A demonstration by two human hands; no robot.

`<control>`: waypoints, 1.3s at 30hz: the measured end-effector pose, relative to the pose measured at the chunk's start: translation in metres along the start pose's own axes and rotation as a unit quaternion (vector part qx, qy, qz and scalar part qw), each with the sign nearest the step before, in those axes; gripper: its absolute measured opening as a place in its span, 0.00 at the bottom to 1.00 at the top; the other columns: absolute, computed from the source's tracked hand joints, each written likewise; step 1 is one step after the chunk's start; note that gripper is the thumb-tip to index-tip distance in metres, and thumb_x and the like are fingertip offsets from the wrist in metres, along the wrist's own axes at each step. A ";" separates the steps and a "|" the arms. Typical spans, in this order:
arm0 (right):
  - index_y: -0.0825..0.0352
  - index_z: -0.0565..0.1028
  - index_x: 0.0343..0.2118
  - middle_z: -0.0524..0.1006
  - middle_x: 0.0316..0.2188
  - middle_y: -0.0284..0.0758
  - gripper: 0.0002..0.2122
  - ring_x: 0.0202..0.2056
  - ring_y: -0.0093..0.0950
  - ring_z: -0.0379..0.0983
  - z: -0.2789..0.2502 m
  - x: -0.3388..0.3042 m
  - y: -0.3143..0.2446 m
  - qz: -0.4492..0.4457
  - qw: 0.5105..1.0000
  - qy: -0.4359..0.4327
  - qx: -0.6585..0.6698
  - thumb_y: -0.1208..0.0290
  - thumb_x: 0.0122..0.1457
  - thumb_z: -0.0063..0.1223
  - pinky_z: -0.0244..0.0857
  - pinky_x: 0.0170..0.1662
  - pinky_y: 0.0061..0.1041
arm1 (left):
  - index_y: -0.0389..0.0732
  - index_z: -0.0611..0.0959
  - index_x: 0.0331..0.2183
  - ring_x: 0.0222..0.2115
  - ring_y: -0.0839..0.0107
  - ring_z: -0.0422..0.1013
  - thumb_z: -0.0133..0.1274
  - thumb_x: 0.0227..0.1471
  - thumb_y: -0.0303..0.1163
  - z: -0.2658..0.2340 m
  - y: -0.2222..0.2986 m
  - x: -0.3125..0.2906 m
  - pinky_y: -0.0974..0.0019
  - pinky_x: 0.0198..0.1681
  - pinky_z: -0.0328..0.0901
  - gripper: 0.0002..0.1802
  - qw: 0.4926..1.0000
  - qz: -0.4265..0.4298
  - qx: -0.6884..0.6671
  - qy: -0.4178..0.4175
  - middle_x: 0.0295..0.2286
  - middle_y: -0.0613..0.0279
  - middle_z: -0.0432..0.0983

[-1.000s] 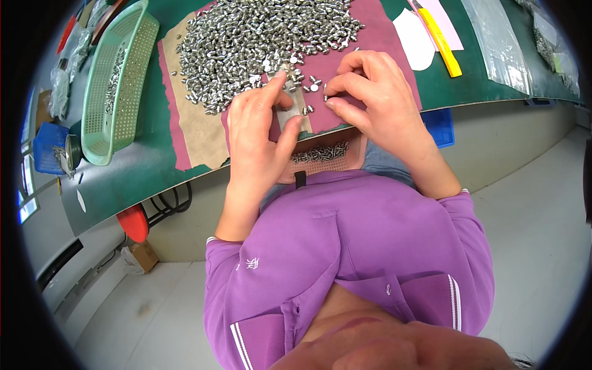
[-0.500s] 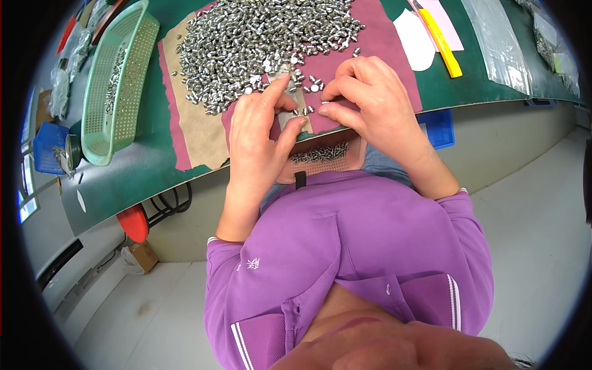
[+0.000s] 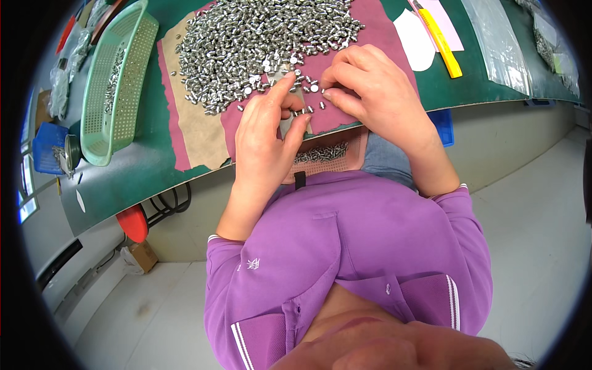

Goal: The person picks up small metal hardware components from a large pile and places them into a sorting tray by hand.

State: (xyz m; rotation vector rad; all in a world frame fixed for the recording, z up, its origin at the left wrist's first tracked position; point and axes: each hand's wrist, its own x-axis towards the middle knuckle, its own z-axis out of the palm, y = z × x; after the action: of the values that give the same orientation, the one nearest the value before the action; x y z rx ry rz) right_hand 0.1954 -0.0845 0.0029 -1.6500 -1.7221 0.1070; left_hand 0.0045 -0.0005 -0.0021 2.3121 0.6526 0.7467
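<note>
Metal parts (image 3: 265, 49): large heap on the maroon sheet (image 3: 379, 31) on the desk (image 3: 154, 154); several loose near the hands.
Left hand (image 3: 262, 135) spread, thumb and forefinger apart by the loose parts; right hand (image 3: 377, 86) has thumb and forefinger nearly meeting, one part at the tips, grip cannot be told. Smaller lot in the pink basket (image 3: 357, 151) below the desk edge, another in the green basket (image 3: 92, 135), left. Estimate: small share set apart, most left in the heap.
</note>
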 end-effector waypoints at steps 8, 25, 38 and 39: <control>0.63 0.77 0.30 0.72 0.30 0.32 0.07 0.36 0.35 0.70 -0.001 -0.002 0.003 -0.015 0.999 -0.024 0.024 0.70 0.49 0.62 0.66 0.40 0.36 | 0.40 0.73 0.56 0.30 0.68 0.70 0.64 0.39 0.18 0.000 0.005 0.000 0.65 0.36 0.68 0.39 1.000 -0.016 0.006 -0.002 0.32 0.65 0.77; 0.63 0.78 0.31 0.73 0.29 0.31 0.11 0.35 0.34 0.70 0.000 -0.009 0.000 -0.010 0.999 -0.023 0.035 0.66 0.45 0.66 0.66 0.39 0.35 | 0.39 0.73 0.56 0.32 0.71 0.72 0.58 0.45 0.14 -0.007 -0.003 -0.005 0.68 0.37 0.68 0.34 0.999 -0.021 -0.041 -0.012 0.34 0.63 0.78; 0.62 0.80 0.33 0.74 0.29 0.31 0.08 0.34 0.33 0.71 0.009 -0.012 -0.003 -0.013 0.998 -0.018 0.058 0.70 0.49 0.63 0.66 0.39 0.34 | 0.37 0.76 0.53 0.31 0.66 0.71 0.56 0.46 0.14 -0.008 -0.009 -0.005 0.64 0.35 0.68 0.29 0.997 0.009 0.012 0.080 0.30 0.60 0.77; 0.62 0.80 0.33 0.75 0.29 0.31 0.08 0.33 0.33 0.72 0.009 -0.012 -0.004 -0.015 0.998 -0.014 0.056 0.69 0.49 0.63 0.66 0.39 0.34 | 0.38 0.75 0.54 0.29 0.66 0.71 0.58 0.46 0.15 -0.009 -0.004 -0.007 0.65 0.33 0.68 0.31 0.998 0.011 0.013 0.053 0.30 0.61 0.78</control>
State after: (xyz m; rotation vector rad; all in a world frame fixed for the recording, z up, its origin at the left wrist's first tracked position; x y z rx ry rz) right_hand 0.1862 -0.0921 -0.0072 -1.5470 -1.7300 0.2097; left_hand -0.0074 0.0018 -0.0013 2.3188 0.6901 0.8813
